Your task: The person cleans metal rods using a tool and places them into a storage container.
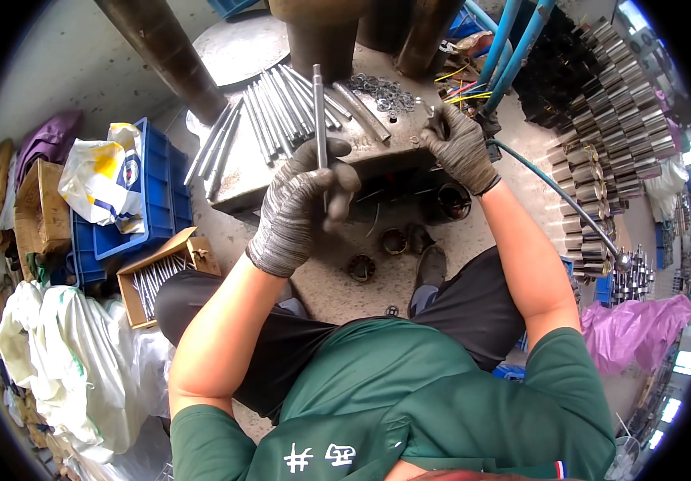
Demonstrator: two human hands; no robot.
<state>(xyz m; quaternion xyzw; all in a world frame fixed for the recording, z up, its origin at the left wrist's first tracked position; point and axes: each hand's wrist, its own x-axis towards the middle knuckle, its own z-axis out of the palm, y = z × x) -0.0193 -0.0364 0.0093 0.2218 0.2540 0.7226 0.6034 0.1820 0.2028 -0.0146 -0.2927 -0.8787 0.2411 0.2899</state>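
Note:
My left hand (pixel 296 207), in a grey knitted glove, is closed around a metal shaft (pixel 319 108) that stands nearly upright, its stepped end at the top. My right hand (pixel 462 150), gloved too, pinches a small shiny metal clip (pixel 428 110) at its fingertips; the clip's exact shape is too small to tell. It hovers over the right end of the metal bench (pixel 243 178), beside a heap of small metal rings or clips (pixel 387 90). Several loose metal shafts (pixel 259 124) lie in a row on the bench, beyond my left hand. A thicker rod (pixel 361 112) lies between them and the heap.
Thick metal columns (pixel 161 56) rise behind the bench, with blue pipes (pixel 505 48) at its right. A blue crate (pixel 171 188) and a cardboard box of rods (pixel 163 276) stand left. Metal cylinders (pixel 614 104) are stacked far right. Round metal parts (pixel 361 268) lie on the floor.

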